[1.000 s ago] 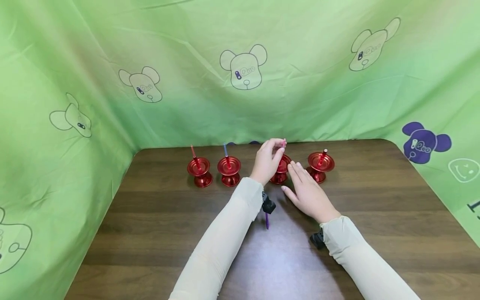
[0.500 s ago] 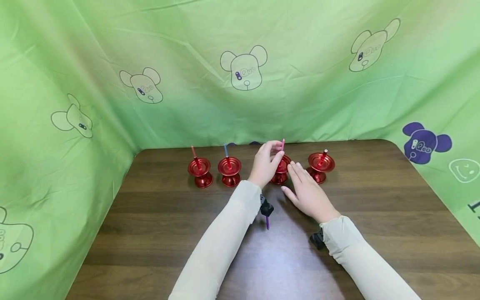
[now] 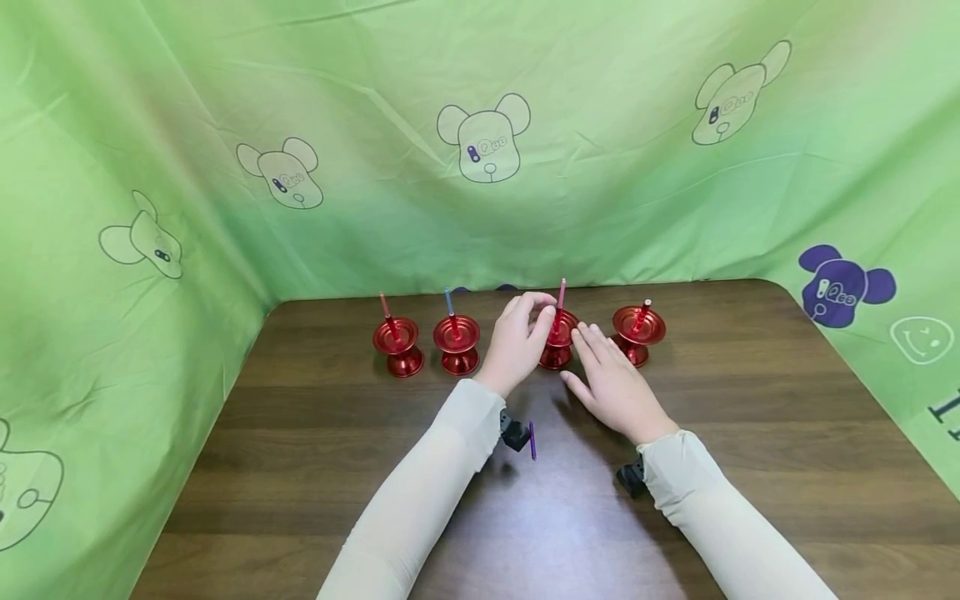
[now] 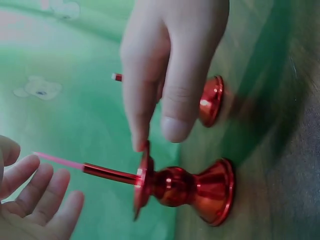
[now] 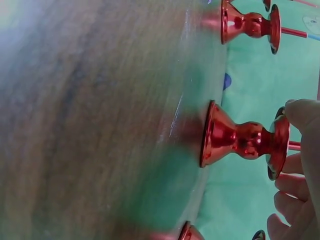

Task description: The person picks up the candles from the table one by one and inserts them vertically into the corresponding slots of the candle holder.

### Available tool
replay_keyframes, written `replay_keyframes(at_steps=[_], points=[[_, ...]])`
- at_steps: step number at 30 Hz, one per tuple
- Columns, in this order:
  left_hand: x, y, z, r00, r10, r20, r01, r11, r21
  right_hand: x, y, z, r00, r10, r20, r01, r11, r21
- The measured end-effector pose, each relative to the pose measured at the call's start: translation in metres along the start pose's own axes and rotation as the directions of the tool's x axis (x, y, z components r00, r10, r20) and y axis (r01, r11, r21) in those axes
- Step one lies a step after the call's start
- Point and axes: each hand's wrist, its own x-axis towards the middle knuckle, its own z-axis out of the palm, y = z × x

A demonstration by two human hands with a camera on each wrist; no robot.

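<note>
In the head view, a thin pink candle [image 3: 562, 293] stands upright in the socket of a shiny red candle holder [image 3: 557, 357]. Just left of it is my left hand [image 3: 519, 340], fingers loosely bent and holding nothing. The left wrist view has those fingertips beside the candle's upper end. From the right, my right hand [image 3: 618, 387] touches the holder's dish with fairly straight fingers. One fingertip meets the dish rim [image 4: 143, 165] in the left wrist view, the thumb apart from it. In the right wrist view the right thumb [image 5: 302, 114] overlaps the same dish.
To the left stand two more red holders, one with a red candle [image 3: 384, 304] and one with a blue candle [image 3: 448, 300]. A fourth holder [image 3: 639, 327] stands at the right with a short white tip showing. A purple candle [image 3: 532, 440] lies on the wooden table [image 3: 300, 467].
My left hand has let go of the pink candle and drawn back left and toward me. The candle now stands by itself in its holder. My right hand has stayed at the dish.
</note>
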Motion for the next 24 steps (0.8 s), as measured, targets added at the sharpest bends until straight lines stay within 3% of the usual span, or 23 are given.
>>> replay_keyframes(at_steps=[7, 15, 21, 24], points=[[-0.014, 0.008, -0.014, 0.999, 0.002, 0.053, -0.002, 1.0, 0.012, -0.002, -0.003, -0.008, 0.997, -0.011, -0.07, 0.013, 0.999, 0.029], [-0.033, -0.003, -0.021, 0.993, -0.082, 0.089, 0.079, 0.996, 0.039, -0.013, 0.005, -0.014, 0.985, -0.053, -0.163, 0.057, 0.998, 0.015], [-0.048, -0.007, -0.023, 0.972, -0.165, 0.17, 0.157, 0.986, 0.061, -0.023, 0.019, -0.016, 0.961, -0.096, -0.259, 0.101, 0.995, 0.006], [-0.055, -0.01, -0.023, 0.955, -0.195, 0.225, 0.177, 0.98, 0.095, -0.026, 0.026, -0.019, 0.96, -0.095, -0.263, 0.099, 0.995, 0.001]])
